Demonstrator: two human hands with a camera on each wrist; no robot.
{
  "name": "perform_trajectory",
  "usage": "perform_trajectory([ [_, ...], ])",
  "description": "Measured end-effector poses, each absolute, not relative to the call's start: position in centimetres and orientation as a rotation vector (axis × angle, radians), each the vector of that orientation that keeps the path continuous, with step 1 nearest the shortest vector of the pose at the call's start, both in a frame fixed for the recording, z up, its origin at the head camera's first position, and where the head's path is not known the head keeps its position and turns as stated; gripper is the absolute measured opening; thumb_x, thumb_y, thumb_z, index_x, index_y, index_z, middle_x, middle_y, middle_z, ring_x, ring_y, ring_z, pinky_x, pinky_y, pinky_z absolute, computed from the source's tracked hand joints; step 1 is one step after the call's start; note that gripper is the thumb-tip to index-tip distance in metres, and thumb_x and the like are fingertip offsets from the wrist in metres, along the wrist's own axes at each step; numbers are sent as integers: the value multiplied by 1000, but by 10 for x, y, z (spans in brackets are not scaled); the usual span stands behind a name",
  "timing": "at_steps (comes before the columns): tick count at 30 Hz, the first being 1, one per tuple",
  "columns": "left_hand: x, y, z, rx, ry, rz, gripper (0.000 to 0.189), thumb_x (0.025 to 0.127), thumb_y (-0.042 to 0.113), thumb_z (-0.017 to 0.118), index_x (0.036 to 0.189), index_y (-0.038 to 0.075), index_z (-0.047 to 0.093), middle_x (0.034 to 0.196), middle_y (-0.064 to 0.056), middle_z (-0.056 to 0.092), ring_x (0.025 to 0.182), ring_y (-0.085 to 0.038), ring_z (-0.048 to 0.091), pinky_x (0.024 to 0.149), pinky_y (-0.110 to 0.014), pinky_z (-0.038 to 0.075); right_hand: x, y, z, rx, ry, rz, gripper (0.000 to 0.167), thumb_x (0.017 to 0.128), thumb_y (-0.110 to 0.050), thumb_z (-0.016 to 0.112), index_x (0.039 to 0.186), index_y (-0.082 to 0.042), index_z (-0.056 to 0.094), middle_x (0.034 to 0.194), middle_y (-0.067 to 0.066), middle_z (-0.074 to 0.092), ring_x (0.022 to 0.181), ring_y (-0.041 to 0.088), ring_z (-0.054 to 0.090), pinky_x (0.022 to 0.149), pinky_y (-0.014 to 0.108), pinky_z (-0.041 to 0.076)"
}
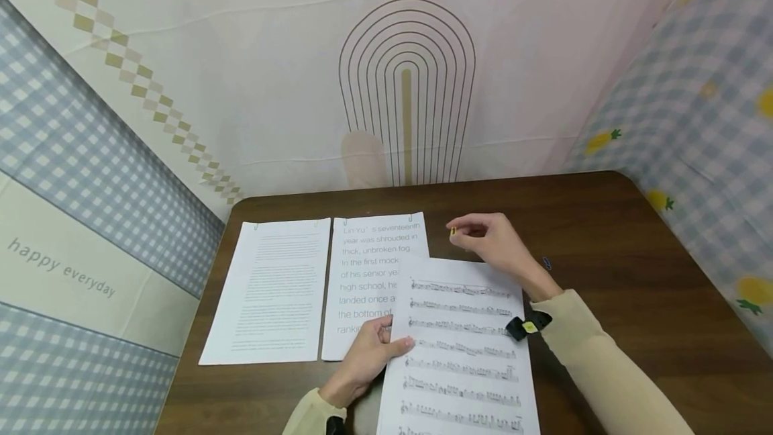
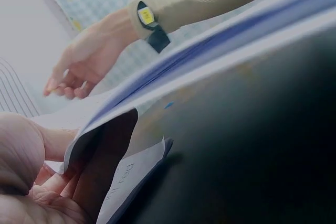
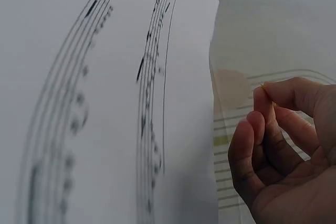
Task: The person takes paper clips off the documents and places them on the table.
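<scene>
A right hand (image 1: 500, 244) is pinching a yellow clip (image 1: 453, 231) at 12 o'clock of sheet music (image 1: 461, 361) that a left hand (image 1: 367, 356) is gripping at 9; printed pages (image 1: 274, 294) are lying toward 10 on the brown table (image 1: 604, 233), patterned cloth (image 1: 272, 79) hanging beyond at 12.

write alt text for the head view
A person's left hand holds sheet music above a dark wooden table while the right hand pinches a small yellow paper clip. To the left lie a small-print page and a large-print page, the latter partly hidden by the sheet music; a blue paper clip lies to the right.
</scene>
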State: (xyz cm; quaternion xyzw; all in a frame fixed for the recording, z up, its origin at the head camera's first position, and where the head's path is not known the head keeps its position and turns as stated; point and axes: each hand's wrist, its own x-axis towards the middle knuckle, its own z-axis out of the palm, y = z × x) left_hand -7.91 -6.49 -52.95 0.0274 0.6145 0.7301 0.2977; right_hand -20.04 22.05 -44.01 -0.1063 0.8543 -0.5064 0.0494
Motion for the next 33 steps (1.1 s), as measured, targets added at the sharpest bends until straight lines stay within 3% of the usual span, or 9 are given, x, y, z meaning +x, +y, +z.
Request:
perform_trajectory([
  [9, -82, -68, -530, 37, 1640, 1949, 44, 100, 4, 73, 141, -6, 62, 112, -23, 83, 91, -20, 85, 82, -33, 69, -185, 266, -449, -162, 2639, -1548, 23, 103, -19, 77, 124, -10, 80, 111, 11, 78, 88, 28, 65, 69, 30, 57],
  [15, -84, -70, -528, 38, 1647, 1936, 43, 101, 6, 72, 141, -4, 62, 113, -21, 83, 92, -21, 85, 83, -33, 69, -177, 295, -458, -108, 2681, -1541, 29, 104, -23, 77, 127, -5, 78, 107, 2, 80, 84, 16, 65, 70, 30, 58],
  [23, -86, -70, -527, 31, 1647, 1927, 45, 101, 7, 72, 144, -3, 61, 114, -20, 83, 94, -21, 85, 85, -34, 69, -172, 332, -470, -42, 2792, -1445, 32, 105, -23, 75, 129, -2, 77, 104, -6, 80, 87, 21, 71, 71, 30, 62],
  [24, -87, -70, -527, 34, 1646, 1926, 46, 101, 7, 72, 144, -3, 61, 115, -20, 83, 94, -21, 85, 85, -34, 69, -171, 337, -470, -36, 2803, -1431, 32, 106, -23, 75, 130, -2, 77, 106, -2, 80, 87, 20, 71, 72, 29, 62],
  [29, -88, -71, -527, 41, 1649, 1927, 47, 101, 8, 73, 144, -4, 60, 114, -20, 84, 93, -20, 85, 85, -34, 69, -169, 358, -478, -12, 2822, -1415, 33, 106, -22, 74, 131, -1, 76, 103, -12, 79, 85, 12, 70, 72, 26, 61],
  [31, -88, -72, -527, 31, 1653, 1929, 47, 100, 8, 73, 144, -5, 60, 112, -20, 84, 92, -20, 85, 84, -34, 69, -169, 365, -483, 1, 2822, -1410, 34, 106, -22, 74, 131, 0, 76, 102, -12, 79, 84, 9, 70, 71, 26, 62],
  [33, -87, -73, -527, 23, 1654, 1930, 48, 100, 7, 74, 144, -5, 60, 112, -20, 84, 91, -20, 85, 83, -33, 69, -169, 371, -487, 13, 2826, -1381, 34, 107, -21, 73, 133, 1, 75, 107, 0, 82, 83, 10, 71, 71, 26, 62],
])
